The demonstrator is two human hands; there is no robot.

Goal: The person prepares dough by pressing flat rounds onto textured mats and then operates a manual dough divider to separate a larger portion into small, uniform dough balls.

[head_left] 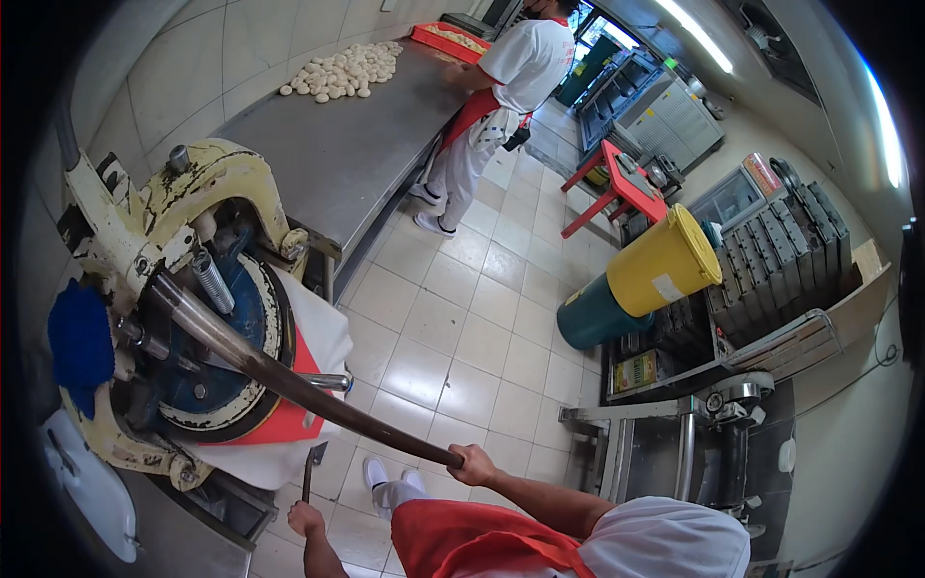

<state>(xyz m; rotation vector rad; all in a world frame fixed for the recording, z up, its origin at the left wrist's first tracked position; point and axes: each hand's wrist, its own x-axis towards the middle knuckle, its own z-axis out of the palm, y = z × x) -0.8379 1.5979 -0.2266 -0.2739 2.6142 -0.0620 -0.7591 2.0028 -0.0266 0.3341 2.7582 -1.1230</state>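
Observation:
My right hand point(470, 465) is closed around the end of a long, dark, curved lever point(279, 371). That lever runs down from a worn cream-and-blue dough press point(217, 318) on my left. Lower down, my left hand point(306, 519) is wrapped round a short, thin dark handle point(307, 475) beside the press. A coiled spring point(213, 280) shows near the press's round blue head. White cloth point(323, 323) and a red sheet point(306, 358) stick out from under the head. What lies beneath it is hidden.
A steel table point(337, 144) bears a heap of dough balls point(347, 70) and a red crate point(450, 40); a co-worker point(525, 72) stands at it. To the right are a yellow bin point(670, 262) atop a green one point(597, 313), stacked dark pans point(776, 255) and a roller machine point(689, 443).

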